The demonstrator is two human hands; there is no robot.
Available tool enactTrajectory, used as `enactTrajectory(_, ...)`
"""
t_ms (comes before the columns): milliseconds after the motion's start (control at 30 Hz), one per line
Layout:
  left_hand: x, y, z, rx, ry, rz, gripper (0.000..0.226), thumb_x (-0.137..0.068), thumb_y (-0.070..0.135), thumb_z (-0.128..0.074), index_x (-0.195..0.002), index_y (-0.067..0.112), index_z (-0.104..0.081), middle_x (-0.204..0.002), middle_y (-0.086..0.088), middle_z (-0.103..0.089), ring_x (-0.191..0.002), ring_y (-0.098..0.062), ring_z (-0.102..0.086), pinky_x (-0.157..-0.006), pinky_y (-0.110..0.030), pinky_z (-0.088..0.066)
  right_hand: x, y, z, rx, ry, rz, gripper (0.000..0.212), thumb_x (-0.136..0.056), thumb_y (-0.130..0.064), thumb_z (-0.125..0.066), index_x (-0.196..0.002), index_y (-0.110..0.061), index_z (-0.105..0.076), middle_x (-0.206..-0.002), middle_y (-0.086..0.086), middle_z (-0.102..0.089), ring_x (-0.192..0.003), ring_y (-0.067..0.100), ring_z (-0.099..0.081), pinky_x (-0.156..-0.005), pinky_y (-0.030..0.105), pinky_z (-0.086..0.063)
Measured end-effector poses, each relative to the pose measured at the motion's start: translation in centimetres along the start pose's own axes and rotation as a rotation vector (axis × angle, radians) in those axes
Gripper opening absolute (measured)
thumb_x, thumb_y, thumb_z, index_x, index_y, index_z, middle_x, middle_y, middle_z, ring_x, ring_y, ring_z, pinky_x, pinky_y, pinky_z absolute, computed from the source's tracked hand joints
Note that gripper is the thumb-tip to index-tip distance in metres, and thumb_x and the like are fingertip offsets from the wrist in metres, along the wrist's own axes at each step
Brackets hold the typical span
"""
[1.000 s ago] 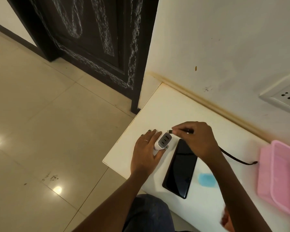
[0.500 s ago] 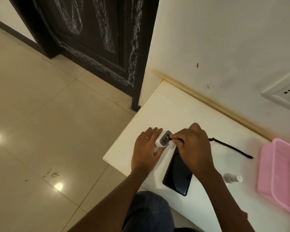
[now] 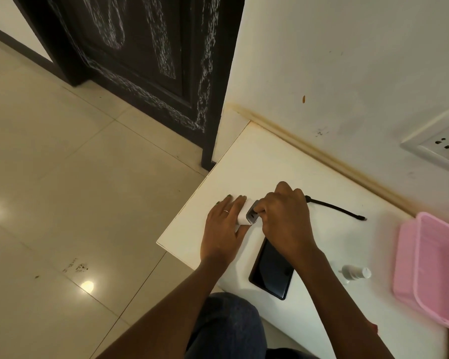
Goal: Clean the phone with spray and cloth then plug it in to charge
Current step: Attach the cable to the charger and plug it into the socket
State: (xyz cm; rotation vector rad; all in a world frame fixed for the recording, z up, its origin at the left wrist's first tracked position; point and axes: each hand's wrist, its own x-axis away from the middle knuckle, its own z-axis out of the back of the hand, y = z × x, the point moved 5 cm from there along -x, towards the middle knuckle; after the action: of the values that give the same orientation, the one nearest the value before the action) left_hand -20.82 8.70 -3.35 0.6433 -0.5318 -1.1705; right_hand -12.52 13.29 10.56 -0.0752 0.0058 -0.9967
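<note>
Right hand (image 3: 287,218) fingers (image 3: 261,209) pinch the black cable (image 3: 335,208) end at the white charger (image 3: 248,216), which the left hand (image 3: 224,229) grips at centre frame. The phone (image 3: 272,270), glossy black and face-up, lies on the desk (image 3: 270,156) below the hands.

The worktop (image 3: 270,156) stands against the wall (image 3: 347,60), its left edge over the floor (image 3: 75,190). A door (image 3: 140,60) stands behind the worktop's far left corner. Near the worktop's left edge the left hand (image 3: 224,229) lies over a charger (image 3: 248,216), with the right hand (image 3: 285,218) just right of it, touching the charger's face. A cable (image 3: 335,208) runs from behind the right hand rightward across the worktop. The phone (image 3: 271,270) lies flat at the near edge, partly under the right wrist. A spray bottle (image 3: 354,272) lies on its side right of the phone. A basket (image 3: 430,268) sits at the far right. A wall socket (image 3: 438,143) is on the wall above the basket.
</note>
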Motion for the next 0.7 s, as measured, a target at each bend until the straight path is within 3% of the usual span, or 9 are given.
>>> enactTrajectory(233, -0.1, 0.1, 0.0, 0.037, 0.011, -0.009, 0.052, -0.094, 0.046, -0.046, -0.143, 0.032, -0.039, -0.149, 0.003, -0.041, -0.138, -0.023, -0.036, -0.114, -0.036, -0.017, 0.3, 0.3, -1.0, -0.011, -0.003, -0.023, 0.017, -0.075, -0.004, -0.070, -0.087, -0.015, -0.075, -0.070, 0.004, -0.069, -0.080, 0.022, -0.054, -0.069, 0.027, -0.025)
enactTrajectory(367, -0.2, 0.1, 0.0, 0.064, 0.035, -0.027, 0.047, -0.097, 0.039, -0.046, -0.143, 0.032, -0.038, -0.149, 0.005, -0.041, -0.137, -0.021, -0.037, -0.115, -0.037, -0.019, 1.0, 1.2, -1.7, -0.073, -0.027, -0.066, 0.017, -0.088, -0.018, -0.060, -0.102, -0.022, -0.067, -0.094, -0.002, -0.069, -0.091, 0.016, -0.051, -0.072, 0.023, -0.026)
enactTrajectory(433, -0.2, 0.2, 0.1, 0.060, 0.040, -0.039, 0.046, -0.097, 0.038, -0.045, -0.142, 0.032, -0.038, -0.148, 0.004, -0.043, -0.136, -0.023, -0.038, -0.115, -0.040, -0.021, 1.3, 1.8, -1.8, -0.173, -0.045, -0.122, 0.028, -0.086, -0.028, -0.061, -0.113, -0.022, -0.057, -0.103, 0.000, -0.065, -0.095, 0.017, -0.053, -0.075, 0.025, -0.035)
enactTrajectory(500, -0.1, 0.3, 0.2, 0.062, 0.051, -0.041, 0.047, -0.096, 0.038, -0.046, -0.141, 0.032, -0.040, -0.148, 0.003, -0.044, -0.135, -0.024, -0.039, -0.114, -0.038, -0.019, 1.6, 2.1, -2.2, -0.250, -0.109, -0.162, 0.052, -0.081, -0.041, -0.064, -0.127, -0.024, -0.045, -0.114, 0.000, -0.061, -0.103, 0.018, -0.053, -0.083, 0.030, -0.043)
enactTrajectory(600, 0.0, 0.5, 0.2, 0.034, 0.051, -0.046, 0.049, -0.096, 0.034, -0.050, -0.143, 0.035, -0.036, -0.150, 0.003, -0.040, -0.136, -0.026, -0.037, -0.110, -0.035, -0.015, 1.6, 2.2, -3.2, -0.238, -0.228, -0.192, 0.082, -0.074, -0.059, -0.063, -0.140, -0.025, -0.029, -0.131, -0.002, -0.051, -0.117, 0.019, -0.047, -0.096, 0.037, -0.041)
enactTrajectory(700, -0.1, 0.5, 0.3, 0.064, 0.028, -0.037, 0.056, -0.095, 0.039, -0.050, -0.142, 0.051, -0.022, -0.154, 0.005, -0.032, -0.138, -0.026, -0.032, -0.111, -0.037, -0.015, 1.3, 2.1, -3.9, -0.180, -0.242, -0.208, 0.077, -0.076, -0.062, -0.060, -0.138, -0.023, -0.033, -0.132, -0.003, -0.052, -0.117, 0.018, -0.048, -0.093, 0.034, -0.039)
